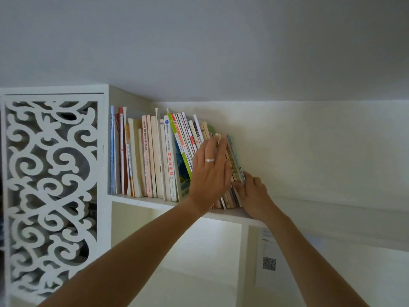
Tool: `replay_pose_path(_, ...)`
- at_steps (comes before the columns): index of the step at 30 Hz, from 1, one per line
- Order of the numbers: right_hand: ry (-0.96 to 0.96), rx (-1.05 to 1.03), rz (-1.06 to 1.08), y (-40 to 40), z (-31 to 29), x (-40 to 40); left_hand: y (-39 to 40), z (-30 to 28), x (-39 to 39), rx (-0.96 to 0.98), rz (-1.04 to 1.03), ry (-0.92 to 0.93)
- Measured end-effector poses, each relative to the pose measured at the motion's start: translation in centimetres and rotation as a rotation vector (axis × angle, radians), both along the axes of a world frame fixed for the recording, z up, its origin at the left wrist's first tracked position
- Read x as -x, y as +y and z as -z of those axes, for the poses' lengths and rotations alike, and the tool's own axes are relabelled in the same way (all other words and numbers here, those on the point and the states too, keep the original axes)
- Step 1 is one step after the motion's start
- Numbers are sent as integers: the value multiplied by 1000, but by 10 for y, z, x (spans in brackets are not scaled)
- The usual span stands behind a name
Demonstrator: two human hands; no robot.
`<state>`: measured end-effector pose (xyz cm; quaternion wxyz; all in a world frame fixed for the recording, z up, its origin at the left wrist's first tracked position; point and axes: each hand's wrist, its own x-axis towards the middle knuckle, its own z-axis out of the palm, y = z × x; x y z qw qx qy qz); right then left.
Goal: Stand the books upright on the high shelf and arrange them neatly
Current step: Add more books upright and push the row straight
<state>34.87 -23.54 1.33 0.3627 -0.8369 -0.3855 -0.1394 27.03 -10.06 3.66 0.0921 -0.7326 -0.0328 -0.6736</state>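
A row of several books (155, 156) stands on the high white shelf (141, 201). The books at the left stand upright; those at the right end (234, 160) lean to the left. My left hand (210, 173), wearing a ring, lies flat with straight fingers against the spines of the leaning books. My right hand (252, 193) is at the right end of the row, its fingers pinching the lower edge of the outermost thin books near the shelf board.
A white cabinet door with carved scroll cut-outs (51, 196) stands left of the shelf. Below the shelf is an open lit compartment (177, 251). A paper with a QR code (269, 262) hangs on the wall lower right. The ceiling is close above.
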Motion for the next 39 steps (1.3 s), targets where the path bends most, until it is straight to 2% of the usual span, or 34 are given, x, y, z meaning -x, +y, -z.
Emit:
replay_pose_path(3,39,35,7,4,-3,7,35,13,16,-141,-41,56)
replay_pose_path(6,129,-97,27,17,-6,13,55,11,22,-228,-41,153)
replay_pose_path(9,179,-299,150,41,-2,17,63,5,22,-265,1,162)
replay_pose_path(11,91,-416,295,53,4,29,65,6,21,-261,53,147)
replay_pose_path(14,-289,-543,390,72,4,50,70,16,19,-248,94,100)
replay_pose_path(16,-489,-519,339,88,-6,59,76,21,19,-84,75,9)
replay_pose_path(18,-562,-440,361,100,-15,63,80,21,21,161,86,-97)
replay_pose_path(19,-572,-420,396,105,-15,63,82,21,23,224,95,-114)
replay_pose_path(23,-586,-408,472,116,-12,60,85,20,24,200,102,-51)
replay_pose_path(35,-598,-372,455,112,-7,62,84,27,37,224,214,-46)
replay_pose_path(39,-607,-376,444,113,-7,61,110,28,54,86,222,78)
